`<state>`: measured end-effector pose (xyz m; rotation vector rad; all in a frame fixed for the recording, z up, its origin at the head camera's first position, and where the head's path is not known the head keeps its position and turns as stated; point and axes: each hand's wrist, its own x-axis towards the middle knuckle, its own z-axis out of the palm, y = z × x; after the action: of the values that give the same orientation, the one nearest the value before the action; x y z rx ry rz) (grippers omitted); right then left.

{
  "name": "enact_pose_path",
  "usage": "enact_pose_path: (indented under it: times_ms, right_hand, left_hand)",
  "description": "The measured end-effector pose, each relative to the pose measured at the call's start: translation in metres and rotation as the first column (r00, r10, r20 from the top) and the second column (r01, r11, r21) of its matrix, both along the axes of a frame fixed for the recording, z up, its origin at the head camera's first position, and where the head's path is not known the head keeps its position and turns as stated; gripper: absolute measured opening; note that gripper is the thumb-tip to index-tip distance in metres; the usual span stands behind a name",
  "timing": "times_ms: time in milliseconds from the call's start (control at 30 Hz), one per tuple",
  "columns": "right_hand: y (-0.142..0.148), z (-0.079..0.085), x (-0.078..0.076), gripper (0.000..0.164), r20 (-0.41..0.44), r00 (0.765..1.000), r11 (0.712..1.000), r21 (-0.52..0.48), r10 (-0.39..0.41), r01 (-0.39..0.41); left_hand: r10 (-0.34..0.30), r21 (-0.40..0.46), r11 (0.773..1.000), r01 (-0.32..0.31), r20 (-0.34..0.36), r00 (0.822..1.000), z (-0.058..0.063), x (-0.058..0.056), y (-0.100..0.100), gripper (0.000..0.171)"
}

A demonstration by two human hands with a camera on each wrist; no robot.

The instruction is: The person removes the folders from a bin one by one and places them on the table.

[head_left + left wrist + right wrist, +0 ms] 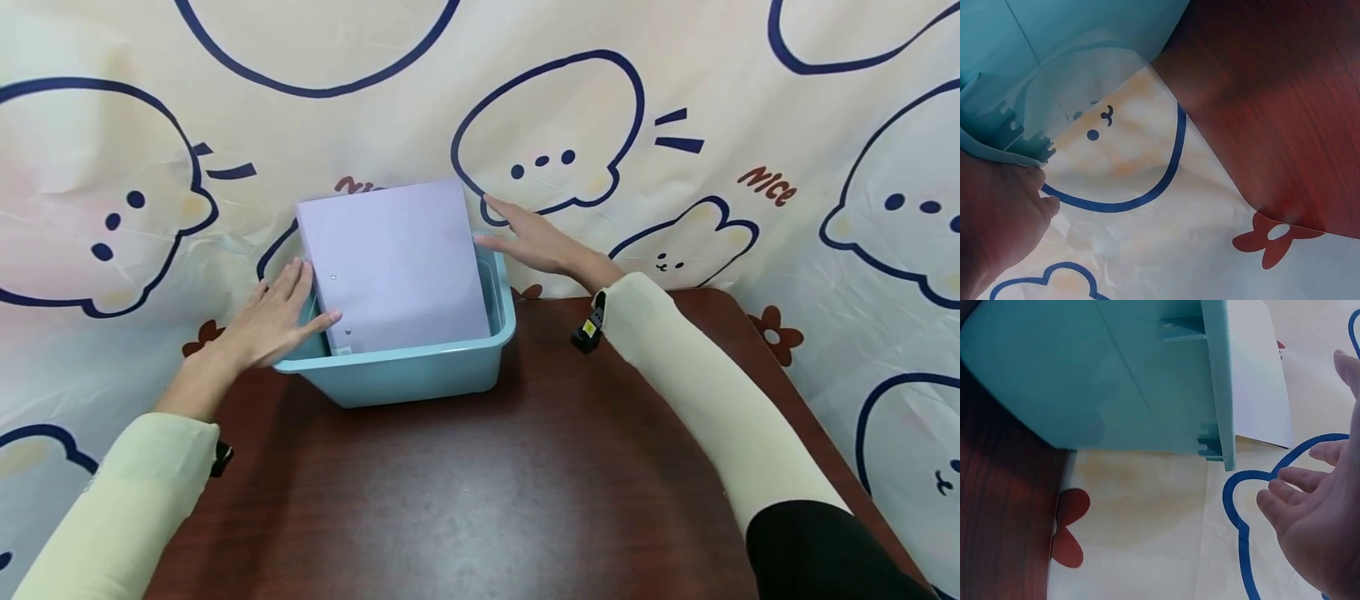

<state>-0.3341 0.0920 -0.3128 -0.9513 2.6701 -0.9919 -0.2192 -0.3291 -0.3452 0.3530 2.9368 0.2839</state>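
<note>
A lilac binder (pixel 397 267) with small metal rivets near its left edge stands tilted inside a light blue plastic basin (pixel 420 372), its upper part rising above the rim. My left hand (pixel 273 321) rests at the basin's left rim, fingers extended, with the thumb reaching across onto the binder's lower left face. In the left wrist view, part of that left hand (pixel 1000 219) is beside the rim. My right hand (pixel 542 240) is stretched out at the binder's right edge, fingers spread and holding nothing. The right wrist view shows this right hand (pixel 1319 515) apart from the basin wall.
The basin stands at the back of a dark brown wooden table (pixel 480 483). Close behind it hangs a cream cloth (pixel 720 108) printed with blue-outlined cartoon animals, which also covers both sides.
</note>
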Motion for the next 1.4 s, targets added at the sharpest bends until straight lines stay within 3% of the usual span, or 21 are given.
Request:
enact_pose_path:
  times_ms: [167,333,900,1400]
  right_hand:
    - [-0.006,-0.002,-0.003,0.086,0.079,0.997,0.991,-0.132,0.018,-0.008]
    - [-0.016,-0.005,-0.004,0.086,0.111,0.993,0.982,-0.189,0.029,-0.008]
    - [-0.034,-0.012,-0.016,0.091,0.153,0.988,0.975,-0.224,0.035,0.0]
    - [-0.041,-0.015,-0.014,0.086,0.156,0.988,0.962,-0.269,0.001,0.041]
  left_hand:
    - [-0.001,-0.006,1.0,0.001,-0.005,1.0,0.0,0.001,0.002,0.107]
    - [0.0,-0.012,1.0,0.0,-0.009,1.0,0.001,0.001,0.001,0.107]
    - [0.008,-0.01,1.0,-0.008,-0.016,1.0,0.0,0.001,0.001,0.107]
    - [0.007,0.003,1.0,-0.007,-0.019,1.0,-0.001,0.001,0.001,0.106]
